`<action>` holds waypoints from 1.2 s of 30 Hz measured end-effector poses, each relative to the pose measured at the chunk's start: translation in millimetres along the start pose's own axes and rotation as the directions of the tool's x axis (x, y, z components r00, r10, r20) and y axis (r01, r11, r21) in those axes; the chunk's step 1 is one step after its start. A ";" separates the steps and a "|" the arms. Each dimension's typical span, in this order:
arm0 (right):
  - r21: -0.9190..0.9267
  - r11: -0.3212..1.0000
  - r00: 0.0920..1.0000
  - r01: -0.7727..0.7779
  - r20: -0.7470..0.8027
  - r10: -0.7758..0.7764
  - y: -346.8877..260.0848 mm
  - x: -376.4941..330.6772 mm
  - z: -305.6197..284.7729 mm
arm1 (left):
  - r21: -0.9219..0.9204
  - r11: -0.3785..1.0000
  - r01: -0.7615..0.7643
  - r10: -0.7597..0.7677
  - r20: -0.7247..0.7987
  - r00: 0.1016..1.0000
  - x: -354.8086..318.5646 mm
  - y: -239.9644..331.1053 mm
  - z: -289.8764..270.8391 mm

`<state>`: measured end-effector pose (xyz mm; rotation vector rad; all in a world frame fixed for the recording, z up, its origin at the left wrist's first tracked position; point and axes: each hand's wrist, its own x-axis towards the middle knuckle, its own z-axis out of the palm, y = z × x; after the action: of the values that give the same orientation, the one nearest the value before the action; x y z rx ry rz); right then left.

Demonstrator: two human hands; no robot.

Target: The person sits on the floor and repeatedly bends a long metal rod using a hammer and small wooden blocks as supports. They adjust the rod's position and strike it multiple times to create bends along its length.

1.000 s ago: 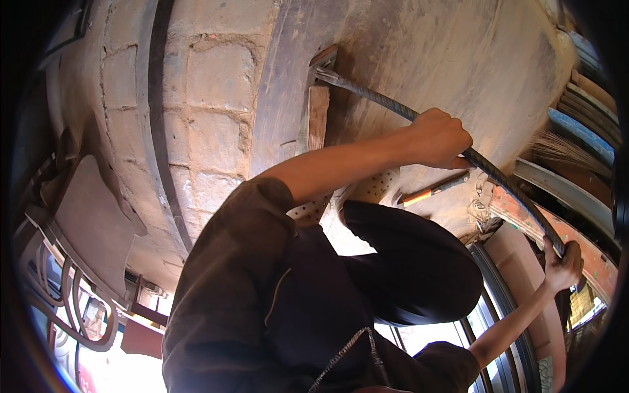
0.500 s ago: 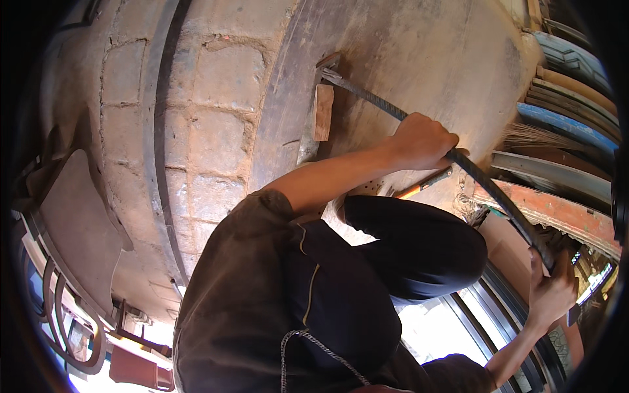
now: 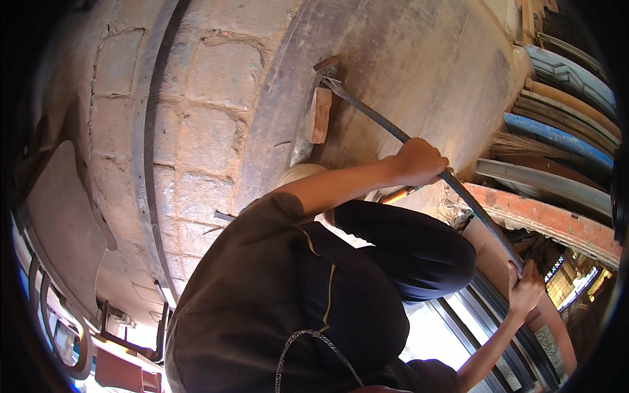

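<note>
A long dark crowbar (image 3: 383, 121) runs slantwise from the upper middle to the lower right. My left hand (image 3: 419, 161) is closed round its middle, knuckles up. Close to its near end, my right hand (image 3: 526, 289) grips it with the thumb laid along the bar. The crowbar's forked tip meets a small rusty metal piece (image 3: 326, 64) on a worn, flat brown surface. Right beside the tip lies a reddish-brown wood block (image 3: 320, 116), next to a flat greyish strip (image 3: 301, 148) partly hidden by my arm.
An orange-and-black handled tool (image 3: 398, 194) lies beyond my knee (image 3: 426, 252). Boards and metal lengths, one of them blue (image 3: 557, 136), are stacked at the right above a red-painted beam (image 3: 544, 213). Stone paving (image 3: 209, 134) and a curved metal strip (image 3: 145, 131) lie left; a brown chair (image 3: 65, 213) stands beyond.
The crowbar's near end has swung left, my right hand going with it. My left hand has shifted slightly left and down. The tip stays by the wood block; the whole view has shifted a little.
</note>
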<state>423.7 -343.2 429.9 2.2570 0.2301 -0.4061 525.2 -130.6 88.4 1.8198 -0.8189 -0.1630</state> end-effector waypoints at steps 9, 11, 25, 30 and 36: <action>0.285 0.958 0.989 -0.044 0.151 0.001 18.5 14.8 -33.0 | -0.056 0.997 -0.059 0.067 0.158 0.985 13.8 18.6 -13.9; 0.208 0.978 0.993 -0.014 0.117 -0.010 20.6 13.4 -46.5 | -0.067 0.997 -0.047 0.056 0.140 0.989 10.6 21.4 -21.8; 0.133 0.988 0.959 -0.073 0.280 0.033 26.4 5.3 -104.9 | -0.014 1.000 0.025 -0.023 0.122 0.992 -6.7 24.1 -74.7; 0.052 0.999 0.984 0.006 0.178 -0.015 33.8 1.6 -126.1 | -0.041 0.998 0.038 -0.033 0.117 0.993 -6.2 28.2 -74.5; 0.070 0.997 0.997 0.018 0.071 -0.023 -0.3 21.5 -140.8 | -0.052 0.999 0.002 0.001 0.062 0.998 -3.5 17.7 -77.9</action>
<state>473.7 -235.8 508.9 2.3049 0.2046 -0.5116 551.7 -71.0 134.8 1.7732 -0.8505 -0.2399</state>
